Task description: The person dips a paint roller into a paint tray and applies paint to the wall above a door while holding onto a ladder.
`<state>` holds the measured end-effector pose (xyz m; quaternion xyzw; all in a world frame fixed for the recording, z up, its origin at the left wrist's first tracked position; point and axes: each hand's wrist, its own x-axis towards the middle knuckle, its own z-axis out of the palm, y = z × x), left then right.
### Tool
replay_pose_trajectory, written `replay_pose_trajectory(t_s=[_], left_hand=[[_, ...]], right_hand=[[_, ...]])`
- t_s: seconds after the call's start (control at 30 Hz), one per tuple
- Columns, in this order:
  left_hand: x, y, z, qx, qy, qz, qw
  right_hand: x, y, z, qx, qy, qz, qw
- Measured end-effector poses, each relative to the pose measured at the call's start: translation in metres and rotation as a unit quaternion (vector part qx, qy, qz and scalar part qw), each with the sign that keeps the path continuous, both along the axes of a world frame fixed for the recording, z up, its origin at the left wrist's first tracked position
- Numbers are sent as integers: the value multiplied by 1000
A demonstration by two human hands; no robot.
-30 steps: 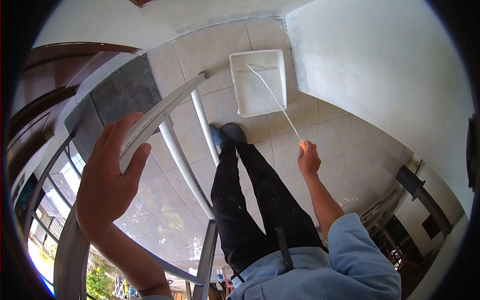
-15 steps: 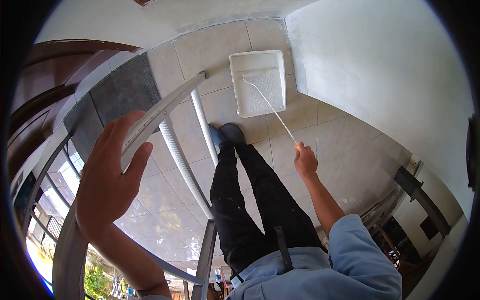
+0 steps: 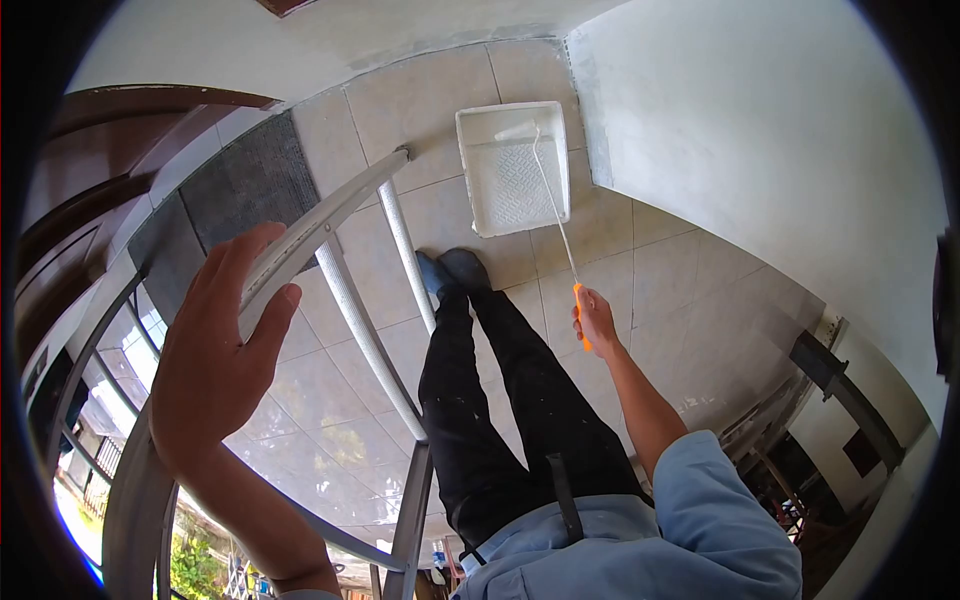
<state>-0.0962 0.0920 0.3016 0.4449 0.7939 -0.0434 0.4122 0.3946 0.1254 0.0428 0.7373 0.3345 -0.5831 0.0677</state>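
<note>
My right hand is closed around the orange handle of a paint roller. Its thin frame reaches forward to a white roller head lying in the far, deep end of a white paint tray. The tray stands on the tiled floor beyond my feet, its ribbed slope toward me. On the left, my left hand rests against the side rail of a metal ladder. The fingers are stretched out on one side of the rail and the thumb stands apart on the other.
A pale wall runs along the right of the tray. Dark mats lie by a brown wooden door at the left. My shoes are just short of the tray, beside the ladder's rungs. Behind me at right is a dark post.
The roller head has moved to the tray's far end, where it now shows. My right hand has shifted slightly left and back, with more of the orange handle visible. My left hand stays put.
</note>
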Motion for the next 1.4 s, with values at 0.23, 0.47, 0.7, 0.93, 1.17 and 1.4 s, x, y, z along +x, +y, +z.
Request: replay_pose_trajectory(t_s=[0.23,0.47,0.7,0.93,1.17,1.4], left_hand=[[0,-2,-1,4,2,-3,1000],[1,2,2,-7,3,-1,1000],[0,-1,-1,42,14,-10,999],[0,-7,-4,100,22,-26,994],[1,-8,-6,122,14,-38,992],[-1,-4,-1,66,-25,-8,997]], right_hand=[[-2,9,-15,-52,-55,7,997],[-14,0,0,-46,-66,22,996],[-20,-3,-9,-53,-45,-6,998],[-2,-30,-1,-76,-54,-14,996],[-13,9,-12,-64,-42,-21,997],[-5,-43,14,-107,-51,-44,992]])
